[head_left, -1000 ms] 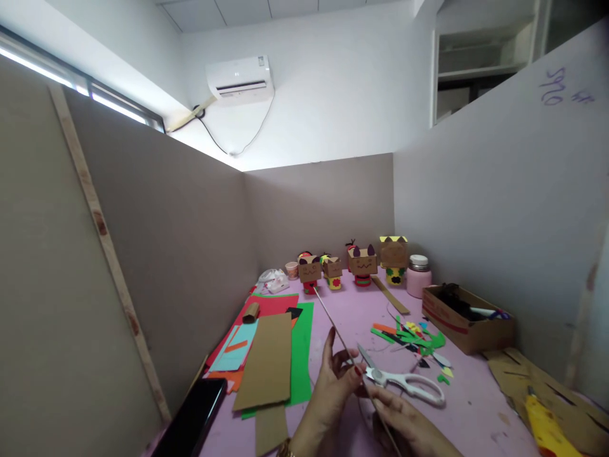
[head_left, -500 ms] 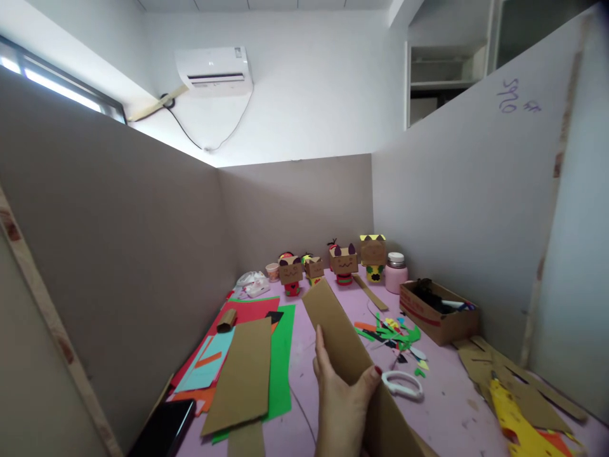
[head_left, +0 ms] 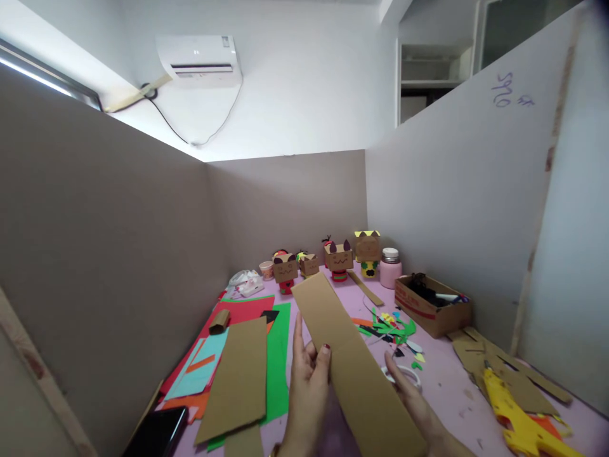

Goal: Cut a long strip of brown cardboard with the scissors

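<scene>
A long strip of brown cardboard (head_left: 354,355) is raised at a slant in front of me, its far end pointing up and left. My left hand (head_left: 307,381) grips its left edge, thumb at the near face and fingers reaching behind. Along the lower right edge, my right hand (head_left: 421,409) holds the strip too, one finger stretched upward and the rest partly hidden. Just beyond that hand lie scissors with a white handle (head_left: 413,376), partly covered. To the left, a flat cardboard sheet (head_left: 238,374) rests on green paper (head_left: 278,362).
Cardboard cat-faced figures (head_left: 339,259) and a pink jar (head_left: 390,270) stand at the back. Coloured scraps (head_left: 394,330), an open box (head_left: 435,308) and a yellow glue gun (head_left: 511,406) are on the right. A phone (head_left: 157,431) lies front left.
The cardboard strip has turned to show more of its broad face. My left hand has shifted to its left edge, and my right hand has come into view on the right.
</scene>
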The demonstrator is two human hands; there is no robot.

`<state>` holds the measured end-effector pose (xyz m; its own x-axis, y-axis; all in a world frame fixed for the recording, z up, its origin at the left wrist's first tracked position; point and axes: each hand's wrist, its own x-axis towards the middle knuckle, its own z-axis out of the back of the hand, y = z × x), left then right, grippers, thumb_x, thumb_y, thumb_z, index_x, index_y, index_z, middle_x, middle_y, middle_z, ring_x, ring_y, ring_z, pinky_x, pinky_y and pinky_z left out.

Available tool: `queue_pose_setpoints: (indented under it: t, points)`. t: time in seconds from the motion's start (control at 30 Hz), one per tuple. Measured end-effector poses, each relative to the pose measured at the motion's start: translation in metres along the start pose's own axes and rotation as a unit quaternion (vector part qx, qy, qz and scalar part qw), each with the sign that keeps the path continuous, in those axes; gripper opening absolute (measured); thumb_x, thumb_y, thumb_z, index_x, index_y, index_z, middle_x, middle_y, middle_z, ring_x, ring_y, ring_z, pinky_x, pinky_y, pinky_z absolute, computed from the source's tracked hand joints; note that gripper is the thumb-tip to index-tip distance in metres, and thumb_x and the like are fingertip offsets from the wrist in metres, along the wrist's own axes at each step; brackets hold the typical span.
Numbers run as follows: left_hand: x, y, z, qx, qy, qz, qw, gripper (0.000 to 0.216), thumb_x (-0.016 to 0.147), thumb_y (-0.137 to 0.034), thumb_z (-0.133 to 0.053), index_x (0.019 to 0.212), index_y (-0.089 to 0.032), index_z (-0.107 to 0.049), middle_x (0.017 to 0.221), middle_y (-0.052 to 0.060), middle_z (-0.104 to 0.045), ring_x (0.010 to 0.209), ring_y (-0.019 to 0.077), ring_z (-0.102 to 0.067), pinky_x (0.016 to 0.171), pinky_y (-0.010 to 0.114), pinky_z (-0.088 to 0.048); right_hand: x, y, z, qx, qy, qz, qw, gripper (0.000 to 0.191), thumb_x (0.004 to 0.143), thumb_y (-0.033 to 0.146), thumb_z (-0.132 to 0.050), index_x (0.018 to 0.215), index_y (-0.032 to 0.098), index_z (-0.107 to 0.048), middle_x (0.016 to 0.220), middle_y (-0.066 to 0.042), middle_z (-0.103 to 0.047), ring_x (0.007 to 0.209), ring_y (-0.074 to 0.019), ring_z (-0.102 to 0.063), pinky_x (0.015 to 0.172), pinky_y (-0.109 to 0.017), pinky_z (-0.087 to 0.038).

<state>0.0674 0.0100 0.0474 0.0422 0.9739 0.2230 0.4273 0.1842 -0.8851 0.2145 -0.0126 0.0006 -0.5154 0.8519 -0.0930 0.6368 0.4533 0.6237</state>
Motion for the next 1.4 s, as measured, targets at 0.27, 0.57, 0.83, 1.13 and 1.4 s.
queue_pose_setpoints:
  t: [0.27,0.57,0.83,1.13,1.4]
  points:
    - [0.002,0.016,0.023,-0.047,-0.022,0.060,0.997,0.068,0.079,-0.032,-0.056,0.139,-0.023,-0.026,0.120,0.012,-0.062,0.102,0.0206,-0.061,0.085,0.031,-0.048,0.005,-0.030,-0.007,-0.006,-0.014,0.029,0.999,0.037,0.077,0.042,-0.060,0.101,0.015,-0.067,0.086,-0.007,-0.076,0.087,-0.0223,-0.068,0.086,-0.034,-0.046]
    - [0.001,0.005,0.021,-0.089,-0.031,0.053,0.994,0.058,0.078,-0.029,-0.059,0.132,-0.023,-0.040,0.120,0.010,-0.062,0.103,0.0197,-0.061,0.084,0.030,-0.048,-0.002,-0.027,-0.023,-0.065,-0.101,0.114,0.986,0.024,0.076,0.039,-0.062,0.087,0.019,-0.069,0.073,-0.003,-0.073,0.061,-0.0161,-0.066,0.058,-0.025,-0.051]
    - [0.004,0.010,0.030,-0.091,-0.027,0.073,0.993,0.053,0.078,-0.029,-0.059,0.128,-0.023,-0.045,0.111,0.008,-0.067,0.100,0.0190,-0.062,0.084,0.030,-0.047,0.001,-0.029,-0.017,-0.104,-0.016,0.108,0.989,0.025,0.072,0.034,-0.069,0.091,0.018,-0.069,0.063,-0.002,-0.072,0.053,-0.0124,-0.065,0.042,-0.016,-0.040]
    - [0.004,0.010,0.031,-0.113,0.009,0.098,0.989,0.039,0.080,-0.028,-0.054,0.118,-0.021,-0.056,0.099,0.006,-0.071,0.087,0.0188,-0.066,0.075,0.029,-0.049,0.003,-0.025,-0.013,-0.112,-0.054,0.130,0.984,0.026,0.070,0.035,-0.071,0.090,0.017,-0.070,0.073,-0.006,-0.075,0.075,-0.0206,-0.069,0.065,-0.027,-0.050]
    - [0.007,0.010,0.031,-0.122,-0.006,0.096,0.988,0.024,0.071,-0.026,-0.066,0.094,-0.019,-0.066,0.090,0.005,-0.073,0.084,0.0193,-0.066,0.076,0.029,-0.048,0.006,-0.029,-0.009,-0.113,-0.031,0.133,0.984,0.027,0.069,0.034,-0.072,0.090,0.018,-0.071,0.073,-0.007,-0.075,0.071,-0.0215,-0.069,0.072,-0.033,-0.049]
